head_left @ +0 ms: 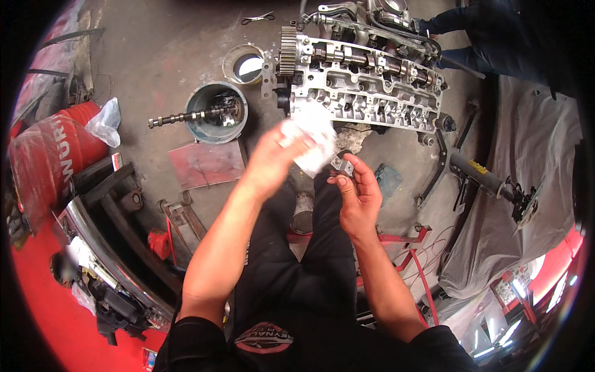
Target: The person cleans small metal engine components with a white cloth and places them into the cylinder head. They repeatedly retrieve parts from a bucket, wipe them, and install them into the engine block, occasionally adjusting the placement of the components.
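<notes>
My left hand (271,162) is closed on a crumpled white rag (315,137), smeared by motion, in front of the cylinder head. Between the thumb and fingers of my right hand (361,199) is a small grey metal bearing cap (342,166). The rag is just left of this cap; I cannot tell whether they touch. Beyond both hands lies the aluminium cylinder head (372,99), with a toothed pulley (287,53) at its left end. One camshaft (353,57) lies along its far side, while bare bearing seats show on the near side.
A bucket (197,135) left of my hands has another camshaft (176,118) sticking out. Behind it stands a smaller tub (227,67), with scissors (258,18) farther back. Another person's legs (465,31) are at far right. A shock absorber (476,168) lies at right.
</notes>
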The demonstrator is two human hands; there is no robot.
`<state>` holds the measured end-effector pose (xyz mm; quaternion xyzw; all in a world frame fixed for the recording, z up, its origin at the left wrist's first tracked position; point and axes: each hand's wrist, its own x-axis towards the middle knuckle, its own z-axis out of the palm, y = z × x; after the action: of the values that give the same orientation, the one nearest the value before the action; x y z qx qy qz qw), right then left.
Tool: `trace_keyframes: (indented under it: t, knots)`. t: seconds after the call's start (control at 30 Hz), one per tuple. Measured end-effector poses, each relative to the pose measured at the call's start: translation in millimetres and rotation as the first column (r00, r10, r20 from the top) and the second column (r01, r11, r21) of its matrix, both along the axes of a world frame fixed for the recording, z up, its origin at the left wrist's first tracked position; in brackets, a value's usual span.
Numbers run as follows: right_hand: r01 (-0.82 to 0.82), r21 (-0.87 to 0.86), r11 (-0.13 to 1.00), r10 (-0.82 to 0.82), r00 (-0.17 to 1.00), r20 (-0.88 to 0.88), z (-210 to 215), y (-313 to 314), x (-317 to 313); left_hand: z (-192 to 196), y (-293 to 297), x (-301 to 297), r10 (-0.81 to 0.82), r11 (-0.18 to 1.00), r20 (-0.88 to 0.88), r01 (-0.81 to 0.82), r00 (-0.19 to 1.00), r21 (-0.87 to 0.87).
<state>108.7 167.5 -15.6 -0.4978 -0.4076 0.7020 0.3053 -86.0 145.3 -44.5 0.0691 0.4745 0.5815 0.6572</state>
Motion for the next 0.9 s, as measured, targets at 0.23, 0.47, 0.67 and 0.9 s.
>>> trace_keyframes:
  t: [0.23,0.47,0.67,0.9]
  knots:
    - [-0.076,-0.12,0.99,0.056,0.985,-0.16,4,2,1,-9,48,-26,-0.513,0.856,-0.813,0.231,0.275,-0.462]
    - [0.072,-0.315,0.946,-0.147,0.964,-0.22,16,12,-6,1,42,-193,-0.237,0.774,-0.69,0.296,-0.684,-0.559]
    - [0.064,-0.366,0.929,-0.142,0.971,-0.191,15,18,15,53,-145,-176,-0.711,0.51,-0.577,0.272,-0.402,-0.816]
    - [0.032,-0.429,0.903,-0.138,0.966,-0.219,-6,19,7,64,-181,26,-0.325,0.859,-0.626,-0.055,0.709,-0.509]
